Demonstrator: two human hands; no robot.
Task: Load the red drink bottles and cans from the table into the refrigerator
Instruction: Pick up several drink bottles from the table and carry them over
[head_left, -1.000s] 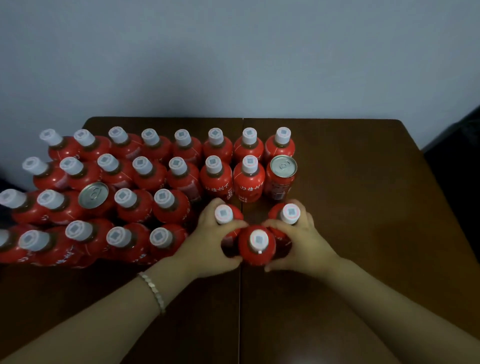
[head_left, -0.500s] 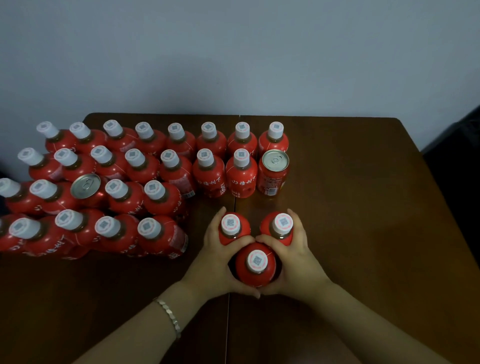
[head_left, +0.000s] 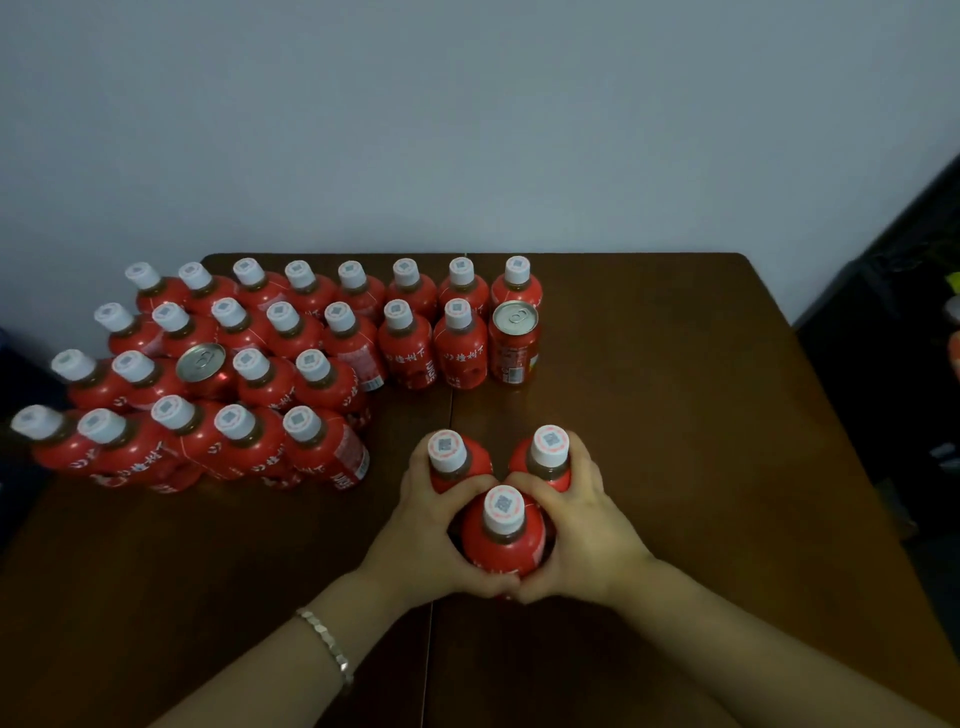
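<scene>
Three red bottles with white caps stand bunched in a triangle near the table's middle: a near one (head_left: 503, 540), a far left one (head_left: 451, 460) and a far right one (head_left: 546, 456). My left hand (head_left: 415, 540) curls round the left side of the bunch and my right hand (head_left: 587, 535) curls round the right side, fingertips meeting under the near bottle. Several more red bottles (head_left: 249, 374) stand in rows at the back left. Two red cans are among them, one at the right end (head_left: 513, 340) and one further left (head_left: 201, 364).
The dark brown wooden table (head_left: 675, 415) has a seam down its middle and bare wood on the right half. A plain grey wall rises behind it. Dark furniture (head_left: 904, 338) stands off the table's right edge. No refrigerator is in view.
Both hands have drawn the three bunched bottles toward me, away from the rows. The view has tilted so the rows sit further off.
</scene>
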